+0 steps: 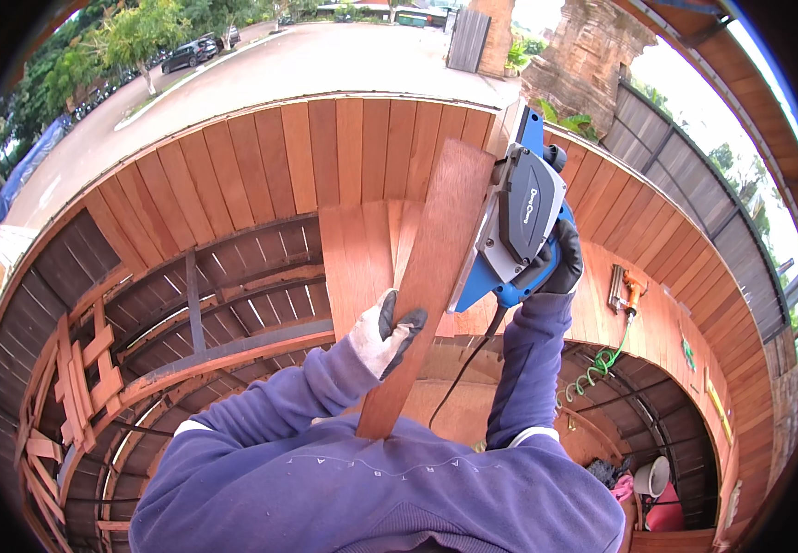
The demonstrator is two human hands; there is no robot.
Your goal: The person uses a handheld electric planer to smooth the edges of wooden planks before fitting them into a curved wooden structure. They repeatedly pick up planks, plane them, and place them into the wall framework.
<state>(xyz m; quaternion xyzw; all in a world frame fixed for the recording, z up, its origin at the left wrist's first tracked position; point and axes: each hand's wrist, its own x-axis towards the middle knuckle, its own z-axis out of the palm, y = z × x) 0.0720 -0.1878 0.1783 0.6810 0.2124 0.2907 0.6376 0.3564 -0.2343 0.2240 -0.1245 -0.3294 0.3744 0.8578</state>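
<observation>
Brown planks (276, 166) are lined up near a road (353, 64). A board (443, 226) is pinched by the left hand (384, 335); a planer (528, 214) is gripped by the right hand (567, 262).

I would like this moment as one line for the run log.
left hand: grips board | right hand: holds planer | planer: at board's right edge | orange tool: right of planer

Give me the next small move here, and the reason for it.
Probably slide the blue power planer along the right side of the wooden board: the tool lies alongside that edge, the right hand grips its rear, and the left hand holds the board lower down.
</observation>
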